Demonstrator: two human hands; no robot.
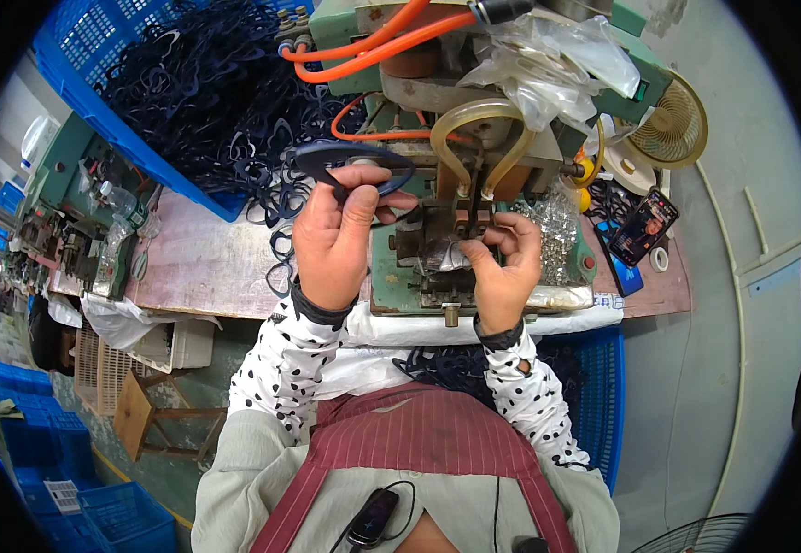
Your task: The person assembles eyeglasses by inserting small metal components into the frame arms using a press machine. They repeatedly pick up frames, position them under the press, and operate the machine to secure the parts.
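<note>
White sleeves (282, 369) with black polka dots, dark ribbed cuffs (319, 311) at both wrists. Small hole in the right sleeve just below its cuff. Dark red striped apron (419, 442) over a pale grey-green top. Below the apron's bib, a small black clip-on device (373, 518) with thin black cable.

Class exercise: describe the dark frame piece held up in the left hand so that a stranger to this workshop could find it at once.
Start at the green bench machine with orange hoses. Just left of it, the left hand holds up a dark blue eyeglass-shaped frame piece. Unlike the tangled pile of similar pieces in the blue crate behind, it is single and lifted clear.
</note>
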